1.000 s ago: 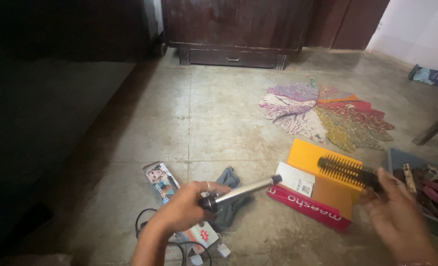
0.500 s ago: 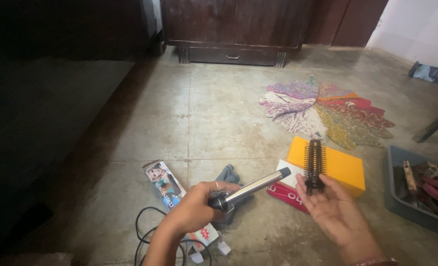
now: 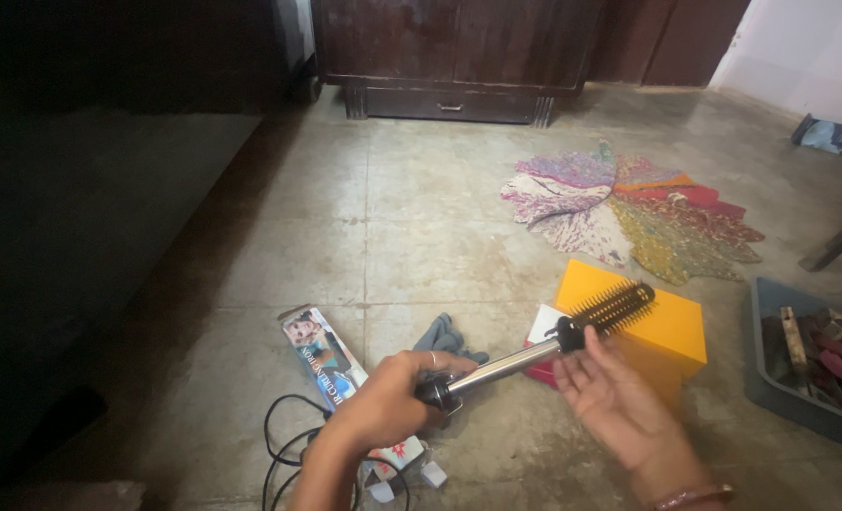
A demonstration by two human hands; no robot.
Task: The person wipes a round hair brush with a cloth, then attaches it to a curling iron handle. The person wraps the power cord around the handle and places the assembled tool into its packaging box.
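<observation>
Head view: left hand closed around the dark handle of a chrome-barrelled curling iron, held above the stone floor. Right hand, fingers open, steadies a black bristled brush sleeve seated on the barrel's tip (yellow box behind). Judged step: fitting the sleeve; next calls for pressing it along the barrel's axis.

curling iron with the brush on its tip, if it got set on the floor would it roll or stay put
The curling iron has a round, smooth metal barrel, so it would probably roll a little. The bristly brush on its tip and the black cord trailing from the handle would likely stop it soon. It looks stiff, not floppy.
</observation>
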